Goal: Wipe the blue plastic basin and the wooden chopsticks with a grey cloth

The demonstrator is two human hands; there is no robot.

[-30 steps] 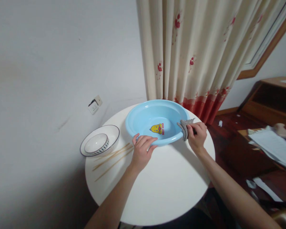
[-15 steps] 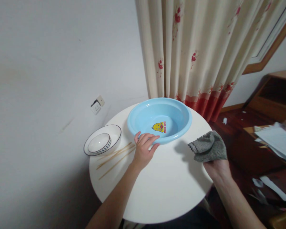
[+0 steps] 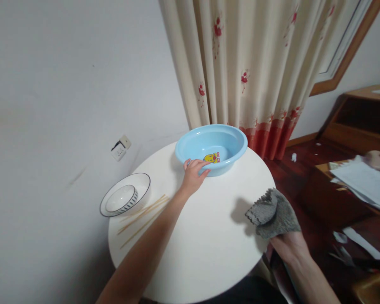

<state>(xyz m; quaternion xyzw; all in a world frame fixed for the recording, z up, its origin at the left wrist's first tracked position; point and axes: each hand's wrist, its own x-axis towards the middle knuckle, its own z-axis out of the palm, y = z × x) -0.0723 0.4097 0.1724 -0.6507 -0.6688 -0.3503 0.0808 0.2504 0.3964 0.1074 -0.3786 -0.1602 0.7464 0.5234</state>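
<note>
1. While gripping the light-blue basin [image 3: 229,145] by its near rim with the left hand [image 3: 194,174] in the head view, holding a gray cloth [image 3: 277,215] aloft in the right hand [image 3: 289,245]
2. Closed narrowly round that rim on the left side, with fingers bent over the lip and thumb against the outer wall just below
3. Holding from beneath the cloth on the right side, with fingers mostly covered, so impossible to tell how far bent; poised by the right edge of the round white worktop [image 3: 202,249], casting a shadow [image 3: 240,209] there, well apart from the basin
4. See the basin upright toward the far edge of the worktop, near the floral curtain [image 3: 256,50], with a yellow duck print [image 3: 211,158] on its inner floor
5. Look left for a large dark-rimmed bowl [image 3: 143,186], with a small bowl [image 3: 119,200] inside, striped on its outer wall
6. Find thin wooden sticks [image 3: 141,221] lying between the bowls and the left forearm [image 3: 152,249]
7. Note also the wall socket [image 3: 118,152] at left, and papers [image 3: 364,179] above the dark red floor [image 3: 281,175] at right
</note>
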